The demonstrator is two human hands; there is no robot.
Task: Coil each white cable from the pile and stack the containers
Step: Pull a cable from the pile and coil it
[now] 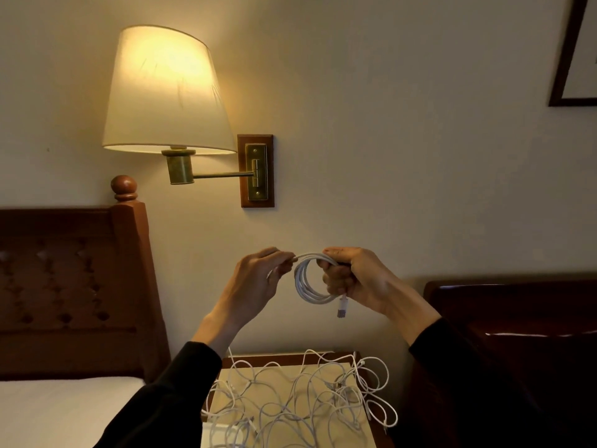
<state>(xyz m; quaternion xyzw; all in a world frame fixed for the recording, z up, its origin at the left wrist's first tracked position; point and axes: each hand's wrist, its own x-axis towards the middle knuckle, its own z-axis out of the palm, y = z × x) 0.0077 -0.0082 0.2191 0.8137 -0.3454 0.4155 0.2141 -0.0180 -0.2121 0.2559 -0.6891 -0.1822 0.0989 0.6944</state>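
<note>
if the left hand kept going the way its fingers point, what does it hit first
Probably the coiled white cable, then the right hand gripping it. The left hand already pinches the cable's end, its fingers aimed right at the coil.

No legible text anywhere in view. The cream fabric lampshade (168,92) is plain, and the brass wall plate on its dark wooden backing (257,171) carries only screws and a hinge, no maker's mark. The coiled white cable (310,279) and its small connector (341,310) show no print that can be made out (too small to tell). The dark-framed picture (571,59) at the upper right edge shows nothing readable.
</note>
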